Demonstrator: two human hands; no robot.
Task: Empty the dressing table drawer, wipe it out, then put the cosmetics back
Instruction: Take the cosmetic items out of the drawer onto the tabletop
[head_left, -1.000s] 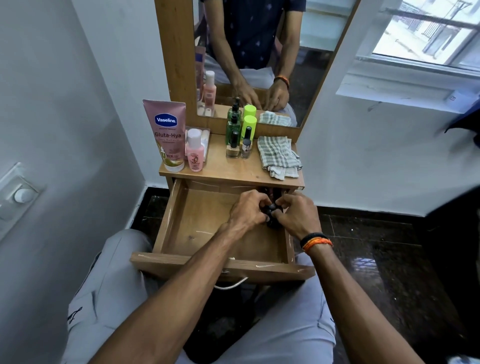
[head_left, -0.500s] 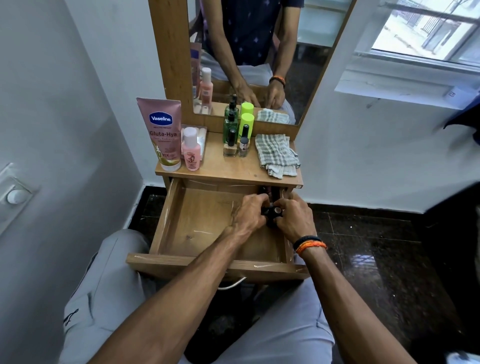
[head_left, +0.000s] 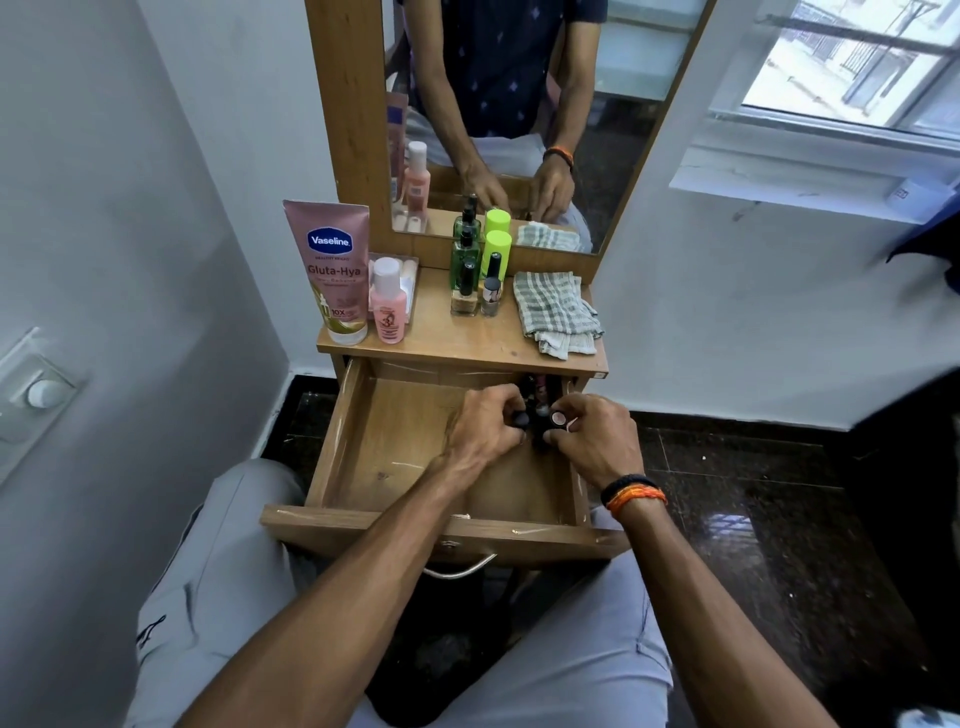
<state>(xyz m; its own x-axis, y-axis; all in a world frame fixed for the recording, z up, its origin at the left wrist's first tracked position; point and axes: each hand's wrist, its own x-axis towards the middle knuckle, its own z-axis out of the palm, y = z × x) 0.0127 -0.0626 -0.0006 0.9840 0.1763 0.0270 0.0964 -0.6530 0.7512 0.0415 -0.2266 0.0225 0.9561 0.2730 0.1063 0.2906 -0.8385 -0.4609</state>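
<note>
The wooden drawer (head_left: 395, 441) is pulled out, its left part bare. At its back right corner stand several small dark lipsticks (head_left: 543, 423). My left hand (head_left: 483, 431) pinches one dark tube there; my right hand (head_left: 597, 441) grips another with a pink-ended cap. On the tabletop (head_left: 457, 343) stand a pink Vaseline tube (head_left: 332, 270), a small pink bottle (head_left: 388, 304), a green pump bottle (head_left: 464, 260), a lime-capped bottle (head_left: 497, 252) and two nail polishes (head_left: 478, 296). A checked cloth (head_left: 556, 314) lies at the right.
A mirror (head_left: 519, 119) rises behind the tabletop. A white wall with a switch plate (head_left: 36, 395) is close on the left. A window (head_left: 852, 62) sits at upper right. Dark tiled floor (head_left: 753, 493) lies to the right. My knees flank the drawer front.
Both hands stay at the drawer's back right corner. They have shifted a little on the lipsticks, and a pink-ended cap now shows by my right fingers.
</note>
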